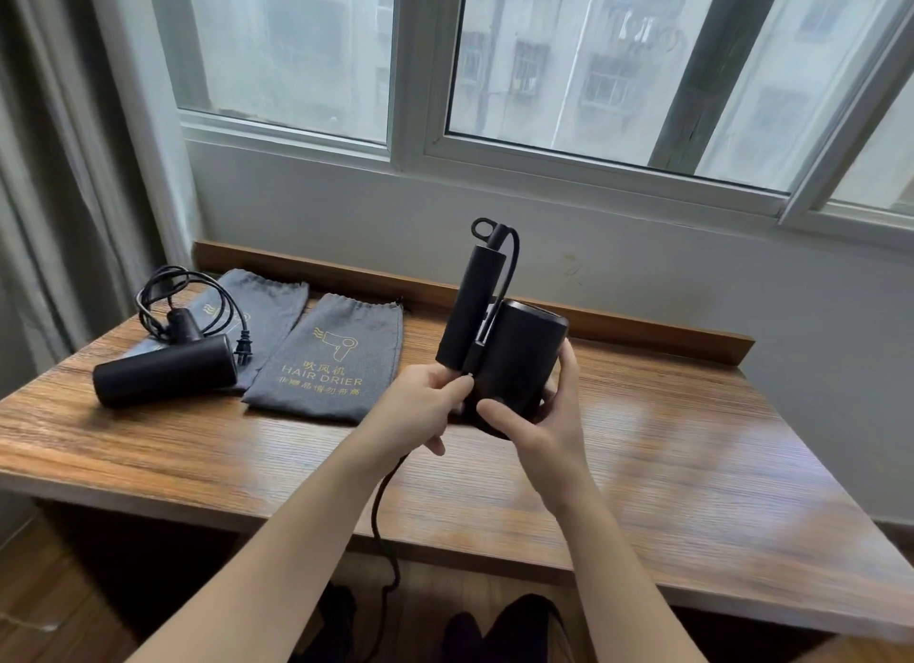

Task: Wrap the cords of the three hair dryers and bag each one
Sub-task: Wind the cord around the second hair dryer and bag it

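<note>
Both hands held the folded hair dryer (499, 350): right hand (544, 415) cupped round its smooth, rigid barrel, left hand (420, 405) pinching the limp cord (383, 519) beside it.

— How are the arms set?
— Both are stretched forward, the hands brought close together.
— And the fingers?
— The left hand (426, 405) is pinched closed; the right hand (536, 417) is curled in a grip.

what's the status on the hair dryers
Left hand pinches cord, right hand grips held dryer. Second dryer unbagged on bags. Nothing blocking.
</note>
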Motion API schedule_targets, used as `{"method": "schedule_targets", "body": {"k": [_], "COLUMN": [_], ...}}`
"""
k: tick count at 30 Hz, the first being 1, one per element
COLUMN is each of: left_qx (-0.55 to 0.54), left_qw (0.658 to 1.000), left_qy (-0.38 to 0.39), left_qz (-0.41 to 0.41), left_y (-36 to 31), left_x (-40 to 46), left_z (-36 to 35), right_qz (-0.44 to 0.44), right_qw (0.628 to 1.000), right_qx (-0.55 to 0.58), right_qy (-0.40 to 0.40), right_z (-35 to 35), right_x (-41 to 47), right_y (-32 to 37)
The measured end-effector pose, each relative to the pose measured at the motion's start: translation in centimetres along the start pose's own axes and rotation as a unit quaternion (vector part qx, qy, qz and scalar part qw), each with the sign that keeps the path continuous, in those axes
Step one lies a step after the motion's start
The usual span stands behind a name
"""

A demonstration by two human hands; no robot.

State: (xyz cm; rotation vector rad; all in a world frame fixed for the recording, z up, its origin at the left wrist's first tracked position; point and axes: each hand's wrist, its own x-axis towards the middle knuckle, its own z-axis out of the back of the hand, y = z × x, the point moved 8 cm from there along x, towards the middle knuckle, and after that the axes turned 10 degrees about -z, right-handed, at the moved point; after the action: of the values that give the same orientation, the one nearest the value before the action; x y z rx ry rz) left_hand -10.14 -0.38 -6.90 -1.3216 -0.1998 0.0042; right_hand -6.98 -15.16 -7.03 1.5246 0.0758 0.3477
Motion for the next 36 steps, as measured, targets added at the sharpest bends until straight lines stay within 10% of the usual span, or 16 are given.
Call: {"method": "schedule_targets", "body": {"k": [14,18,23,29,36], "left_qx": [-0.058,-0.091,-0.100,0.044,-0.030], "left_qw": [0.998,0.994,0.991,0.998,0.999], "left_qy": [-0.016,-0.031,-0.010,0.029,0.006], "left_qz": [-0.011,-0.053,-0.091,-0.041,0.030], "left_y": [-1.0,-1.5,-3.0,-2.3,0.4], "left_x": [0.1,0.0,-0.1,0.2,0.0], "left_z": [-0.5,-0.2,-0.5,0.2,3.2], "right_qz": [0.089,-0.065,-0.224,-0.236,-0.193], "right_qw": [0.979,0.998,0.936,0.850,0.872], "right_qx": [-0.167,0.025,0.255,0.470,0.449], "right_qy": [-0.081,-0.007,0.089,0.030,-0.008], "right_z": [0.4,0.5,-1.4,-1.3,0.7], "right_x": [-0.3,-0.2,-0.8,-0.1,0.5], "right_y": [-1.1,-3.2,-4.4,-2.6,-3.3]}}
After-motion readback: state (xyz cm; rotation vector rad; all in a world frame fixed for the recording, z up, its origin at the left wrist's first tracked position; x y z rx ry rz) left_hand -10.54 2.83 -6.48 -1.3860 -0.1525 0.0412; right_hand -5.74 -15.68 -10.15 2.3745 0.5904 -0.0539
